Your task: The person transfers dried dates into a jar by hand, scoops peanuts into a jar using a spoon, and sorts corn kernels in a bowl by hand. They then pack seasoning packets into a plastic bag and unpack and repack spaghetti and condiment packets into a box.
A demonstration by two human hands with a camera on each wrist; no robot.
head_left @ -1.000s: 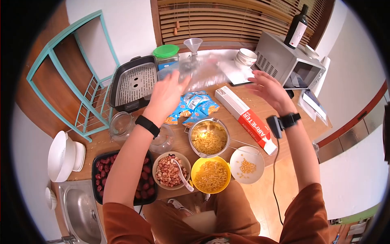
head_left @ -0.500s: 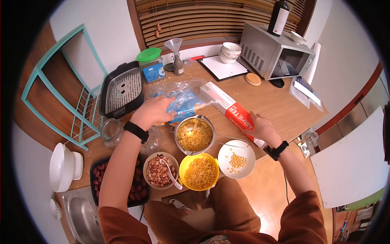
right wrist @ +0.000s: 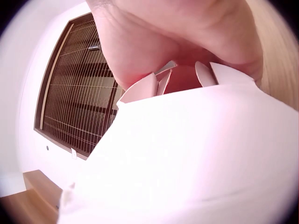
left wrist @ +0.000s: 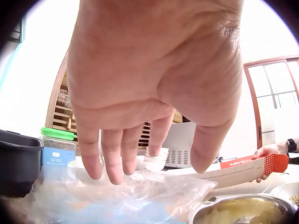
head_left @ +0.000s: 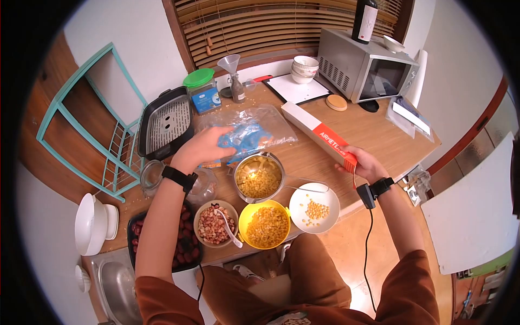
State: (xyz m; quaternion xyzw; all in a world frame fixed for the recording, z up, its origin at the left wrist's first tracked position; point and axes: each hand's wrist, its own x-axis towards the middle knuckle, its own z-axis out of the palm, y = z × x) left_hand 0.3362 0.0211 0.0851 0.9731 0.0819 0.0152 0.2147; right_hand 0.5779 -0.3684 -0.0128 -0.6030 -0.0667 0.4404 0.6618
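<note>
The right hand (head_left: 362, 163) grips the near end of a long red and white box (head_left: 325, 135), which is tilted up off the table; in the right wrist view the box (right wrist: 196, 149) has its end flaps open under the hand (right wrist: 187, 28). The left hand (head_left: 205, 145) is at the left edge of a clear plastic bag (head_left: 276, 127) lying over blue packets (head_left: 246, 135). In the left wrist view the fingers of the left hand (left wrist: 154, 84) hang extended above the bag (left wrist: 140, 191); contact is unclear.
Near the front edge stand a metal pot (head_left: 259, 197), a yellow bowl (head_left: 244, 216), a white plate (head_left: 325, 223), a bowl of chopped pieces (head_left: 201, 238) and a black tray of dates (head_left: 187, 254). Glass jars (head_left: 203, 187) stand left; a microwave (head_left: 346, 65) stands behind right.
The plastic bag came down over the blue packets and the left hand lowered beside it. The right hand moved down to the box, gripped its near end and lifted it.
</note>
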